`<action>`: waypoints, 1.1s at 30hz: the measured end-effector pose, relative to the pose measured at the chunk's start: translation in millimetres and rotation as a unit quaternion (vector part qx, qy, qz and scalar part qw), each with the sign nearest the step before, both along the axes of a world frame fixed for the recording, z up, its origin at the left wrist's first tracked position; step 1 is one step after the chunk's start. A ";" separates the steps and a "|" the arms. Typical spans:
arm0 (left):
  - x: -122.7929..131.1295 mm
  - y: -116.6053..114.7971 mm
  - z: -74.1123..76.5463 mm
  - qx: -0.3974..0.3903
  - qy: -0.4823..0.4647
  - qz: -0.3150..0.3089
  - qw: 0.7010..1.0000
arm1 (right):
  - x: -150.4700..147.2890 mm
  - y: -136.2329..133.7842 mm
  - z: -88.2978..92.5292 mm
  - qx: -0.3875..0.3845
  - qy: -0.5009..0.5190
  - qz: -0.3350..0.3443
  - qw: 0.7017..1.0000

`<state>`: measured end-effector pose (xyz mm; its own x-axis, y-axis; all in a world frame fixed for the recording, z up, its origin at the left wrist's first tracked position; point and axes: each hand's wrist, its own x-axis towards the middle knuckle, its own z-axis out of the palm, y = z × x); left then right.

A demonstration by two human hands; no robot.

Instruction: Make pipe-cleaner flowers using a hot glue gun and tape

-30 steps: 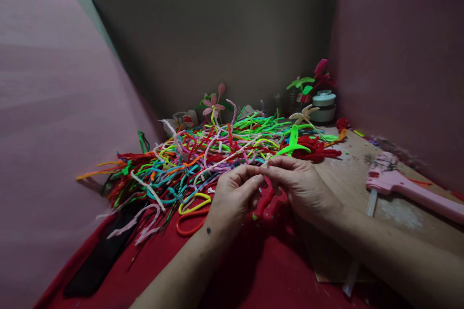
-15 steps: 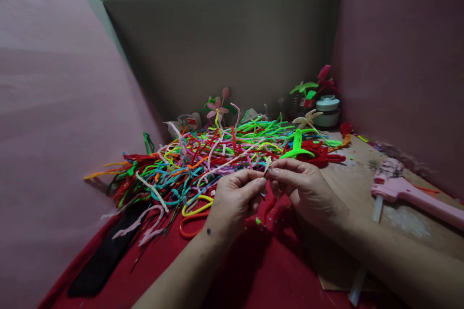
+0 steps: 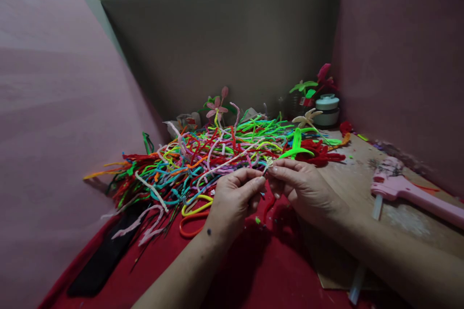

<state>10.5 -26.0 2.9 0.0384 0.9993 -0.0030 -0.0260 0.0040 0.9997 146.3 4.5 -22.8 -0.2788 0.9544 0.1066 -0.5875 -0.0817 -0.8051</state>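
Both hands meet above the red cloth (image 3: 250, 265), in front of a heap of coloured pipe cleaners (image 3: 217, 154). Thumb and forefinger of my left hand (image 3: 235, 198) pinch the thin dark stem of a small pale piece (image 3: 268, 162). My right hand (image 3: 304, 186) holds the same piece from the right, just below its frayed, cream-coloured top. The fingers hide most of the stem. Behind my right hand stands a bright green looped shape (image 3: 297, 147).
A pink glue gun (image 3: 413, 188) lies on a board (image 3: 348, 178) at the right. Yellow and orange scissor handles (image 3: 192, 224) are left of my left hand. A black strip (image 3: 97, 265) lies front left; a white lidded jar (image 3: 326, 108) stands behind.
The fingers of my right hand have shifted slightly around the small piece, and its pale top shows a little more spread. My left hand has barely moved.
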 end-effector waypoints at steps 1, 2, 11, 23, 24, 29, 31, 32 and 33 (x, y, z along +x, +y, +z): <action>0.2 -0.1 0.0 0.000 0.000 0.002 1.000 | -0.1 0.0 0.2 0.000 -0.002 0.000 1.000; 0.4 -0.2 0.2 0.000 0.001 0.004 1.000 | -0.2 0.0 0.4 0.000 -0.004 0.000 1.000; 1.4 0.4 1.9 0.006 0.001 0.007 1.000 | -0.6 0.0 1.6 -0.004 0.003 0.012 1.000; 6.1 -2.2 1.6 -0.041 -0.051 -0.042 0.997 | -0.2 -1.7 2.5 0.010 -0.036 -0.005 0.999; 6.4 -2.3 1.8 -0.047 -0.058 -0.046 0.996 | 0.0 -1.9 2.7 0.005 -0.037 -0.005 0.999; 6.8 -1.8 1.7 0.004 -0.029 -0.025 0.999 | 0.1 -2.6 1.7 -0.005 -0.038 -0.012 0.999; 6.5 -1.3 1.8 0.022 -0.017 -0.011 1.000 | -0.7 -2.5 0.0 0.004 -0.044 -0.016 0.999; 6.1 -1.1 2.1 0.024 -0.015 -0.004 1.000 | -1.1 -2.3 -0.7 0.006 -0.046 -0.016 0.999; 5.6 -0.9 2.6 0.022 -0.016 0.002 1.000 | -1.2 -1.9 -1.0 0.007 -0.046 -0.013 0.999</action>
